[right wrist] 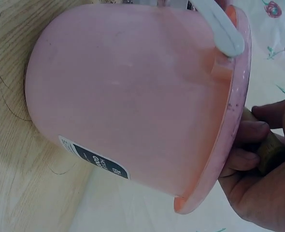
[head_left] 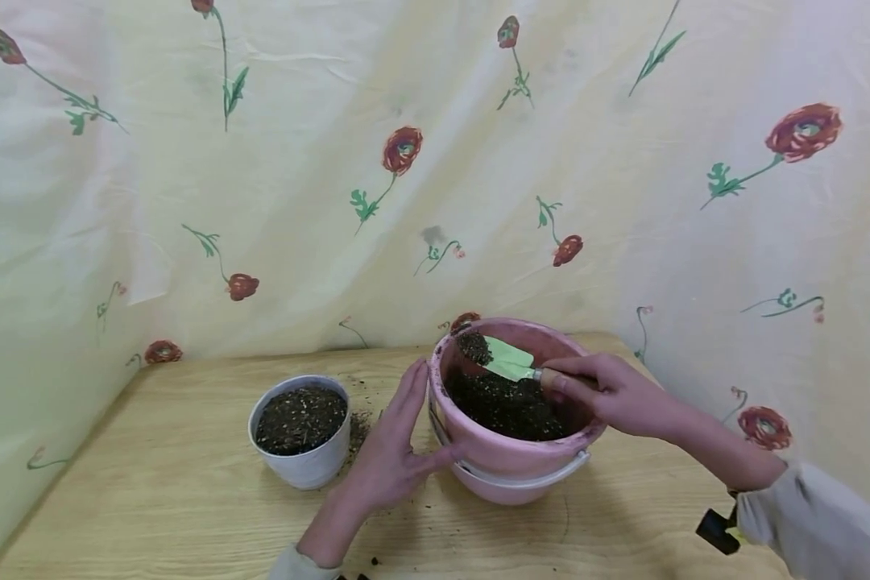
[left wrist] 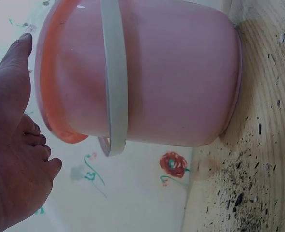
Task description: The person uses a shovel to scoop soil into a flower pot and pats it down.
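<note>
A pink bucket (head_left: 507, 463) with a white handle stands on the table, dark soil (head_left: 511, 407) inside it. My right hand (head_left: 609, 395) grips the wooden handle of a light green trowel (head_left: 507, 358) over the bucket's mouth. Some soil (head_left: 474, 348) sits on the trowel's tip. In the right wrist view the curled fingers hold the trowel handle (right wrist: 273, 153) beside the rim. My left hand (head_left: 399, 447) has its fingers extended along the bucket's left side, near the rim. Its thumb points toward the bucket wall; contact there is hard to tell.
Left of the bucket, a white pot (head_left: 308, 467) filled with dark soil stands on the wooden table (head_left: 167, 475). Loose crumbs of soil (left wrist: 239, 198) lie between pot and bucket. A flowered cloth (head_left: 297, 161) hangs behind the table and along its sides.
</note>
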`<state>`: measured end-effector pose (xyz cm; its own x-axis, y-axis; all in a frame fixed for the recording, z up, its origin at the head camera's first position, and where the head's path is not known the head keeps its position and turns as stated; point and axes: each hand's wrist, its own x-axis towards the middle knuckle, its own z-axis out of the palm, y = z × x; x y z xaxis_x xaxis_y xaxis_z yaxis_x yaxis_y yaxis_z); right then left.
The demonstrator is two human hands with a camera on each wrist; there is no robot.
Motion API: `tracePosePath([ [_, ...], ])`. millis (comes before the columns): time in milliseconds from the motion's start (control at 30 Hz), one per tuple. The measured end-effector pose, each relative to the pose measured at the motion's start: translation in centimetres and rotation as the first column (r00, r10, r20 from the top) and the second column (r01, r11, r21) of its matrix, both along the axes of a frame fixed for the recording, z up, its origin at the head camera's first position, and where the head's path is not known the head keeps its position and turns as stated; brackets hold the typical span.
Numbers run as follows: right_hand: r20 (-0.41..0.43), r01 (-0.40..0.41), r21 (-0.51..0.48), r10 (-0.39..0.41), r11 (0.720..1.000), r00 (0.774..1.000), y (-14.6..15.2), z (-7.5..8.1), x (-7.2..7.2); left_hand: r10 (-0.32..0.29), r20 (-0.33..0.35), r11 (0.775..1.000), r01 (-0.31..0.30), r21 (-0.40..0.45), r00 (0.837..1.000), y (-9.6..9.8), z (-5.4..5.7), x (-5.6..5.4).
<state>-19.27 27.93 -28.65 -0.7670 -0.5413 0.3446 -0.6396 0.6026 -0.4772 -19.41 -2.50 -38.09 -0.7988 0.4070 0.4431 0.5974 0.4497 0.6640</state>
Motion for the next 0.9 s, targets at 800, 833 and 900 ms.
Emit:
tracePosePath([
  [800, -0.080, 0.018, -0.060, -0.023, 0.998, 0.997, -5.3, 1.2, 4.0, 0.093, -0.072, 0.996, -0.093, 0.003, 0.993, -5.3, 1.2, 0.9],
  [833, -0.084, 0.013, -0.058, -0.018, 0.998, 0.996, -5.6, 1.2, 4.0, 0.098, -0.063, 0.995, -0.098, -0.004, 0.993, -5.6, 1.2, 1.0],
  [900, -0.110, 0.001, -0.049, -0.007, 0.999, 0.994, -6.2, 1.1, 3.9, 0.111, -0.054, 0.994, -0.112, -0.017, 0.992, -6.3, 1.1, 1.1],
])
